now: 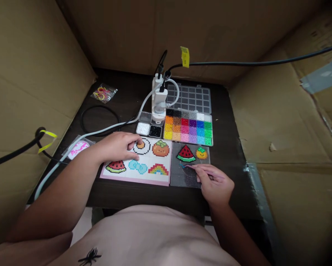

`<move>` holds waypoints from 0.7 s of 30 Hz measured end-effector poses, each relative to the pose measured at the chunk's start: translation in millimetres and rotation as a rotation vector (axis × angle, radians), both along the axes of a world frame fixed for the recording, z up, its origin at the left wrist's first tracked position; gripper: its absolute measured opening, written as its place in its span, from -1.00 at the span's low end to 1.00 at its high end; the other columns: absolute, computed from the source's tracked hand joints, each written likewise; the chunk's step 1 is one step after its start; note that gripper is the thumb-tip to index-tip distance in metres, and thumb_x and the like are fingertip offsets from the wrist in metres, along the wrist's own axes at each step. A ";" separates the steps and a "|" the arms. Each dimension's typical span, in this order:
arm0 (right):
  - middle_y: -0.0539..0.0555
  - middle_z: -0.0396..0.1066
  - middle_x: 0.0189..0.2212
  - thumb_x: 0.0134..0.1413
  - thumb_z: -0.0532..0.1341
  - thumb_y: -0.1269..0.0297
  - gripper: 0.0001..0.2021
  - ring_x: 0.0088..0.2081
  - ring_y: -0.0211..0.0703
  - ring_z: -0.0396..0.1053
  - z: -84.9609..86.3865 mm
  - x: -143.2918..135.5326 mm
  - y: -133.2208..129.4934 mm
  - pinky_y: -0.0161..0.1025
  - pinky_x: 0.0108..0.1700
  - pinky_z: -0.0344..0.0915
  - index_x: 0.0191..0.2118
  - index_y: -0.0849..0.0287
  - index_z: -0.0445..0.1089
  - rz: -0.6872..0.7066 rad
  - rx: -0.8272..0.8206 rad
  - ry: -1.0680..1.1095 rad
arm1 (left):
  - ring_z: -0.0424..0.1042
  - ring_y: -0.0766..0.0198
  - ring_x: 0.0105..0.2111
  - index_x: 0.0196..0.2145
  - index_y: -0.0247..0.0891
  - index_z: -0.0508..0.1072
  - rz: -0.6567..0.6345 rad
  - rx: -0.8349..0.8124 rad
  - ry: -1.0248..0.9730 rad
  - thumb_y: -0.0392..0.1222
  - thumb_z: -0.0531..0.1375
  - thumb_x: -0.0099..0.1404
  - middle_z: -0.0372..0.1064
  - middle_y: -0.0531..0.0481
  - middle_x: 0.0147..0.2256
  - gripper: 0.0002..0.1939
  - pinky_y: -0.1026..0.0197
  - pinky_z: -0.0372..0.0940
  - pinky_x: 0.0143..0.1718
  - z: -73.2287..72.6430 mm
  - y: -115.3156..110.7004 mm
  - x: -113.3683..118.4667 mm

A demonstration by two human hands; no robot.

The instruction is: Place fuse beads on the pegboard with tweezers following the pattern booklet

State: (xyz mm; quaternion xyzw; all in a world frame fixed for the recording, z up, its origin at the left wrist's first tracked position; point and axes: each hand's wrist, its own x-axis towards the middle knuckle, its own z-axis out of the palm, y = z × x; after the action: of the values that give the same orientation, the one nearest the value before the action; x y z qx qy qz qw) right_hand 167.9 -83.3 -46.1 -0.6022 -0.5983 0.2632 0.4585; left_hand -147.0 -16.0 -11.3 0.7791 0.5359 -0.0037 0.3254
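Note:
Pink tweezers (210, 172) are pinched in my right hand (217, 185), their tip over a clear pegboard (192, 179) beside a few blue beads (182, 166). A bead watermelon slice (186, 153) and a small orange bead fruit (201, 153) sit on the board's upper part. My left hand (121, 147) rests on the pattern sheet (152, 178), thumb and fingers apart around the egg picture, holding nothing. Other pictures there show an orange fruit, a watermelon, a light blue bow and a rainbow.
Behind the board lies a bead box (185, 129) with many colours, its lid (189, 98) open. Small white and black bead boxes (143, 129) and a power strip (159, 99) stand nearby. Cables cross the left side, near two plastic bags (103, 93). Cardboard walls (293, 129) surround the table.

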 end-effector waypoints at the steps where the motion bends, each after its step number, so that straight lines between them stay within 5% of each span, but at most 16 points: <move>1: 0.10 0.54 -0.46 0.02 0.29 0.32 -0.90 -0.46 -0.16 0.48 -0.4 0.2 0.0 -0.21 -0.39 0.46 -0.45 0.19 0.52 0.002 -0.001 0.001 | 0.28 0.32 -0.44 -0.17 -0.16 0.43 0.000 0.000 -0.002 0.04 0.25 0.08 0.29 0.10 -0.43 -0.63 0.28 0.06 -0.41 0.2 0.0 0.2; 21: 0.09 0.52 -0.50 0.01 0.29 0.34 -0.90 -0.43 -0.15 0.49 0.3 0.5 0.1 -0.21 -0.38 0.45 -0.47 0.19 0.52 0.009 0.009 0.005 | 0.28 0.32 -0.43 -0.18 -0.16 0.43 -0.006 0.017 0.008 0.04 0.25 0.08 0.30 0.10 -0.42 -0.63 0.28 0.07 -0.41 -1.0 -0.1 -0.4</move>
State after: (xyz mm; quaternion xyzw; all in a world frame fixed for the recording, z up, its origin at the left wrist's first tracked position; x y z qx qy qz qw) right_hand 168.4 -83.2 -45.8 -0.5965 -0.6011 0.2641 0.4616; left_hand -147.4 -16.1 -12.3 0.7834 0.5348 -0.0033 0.3165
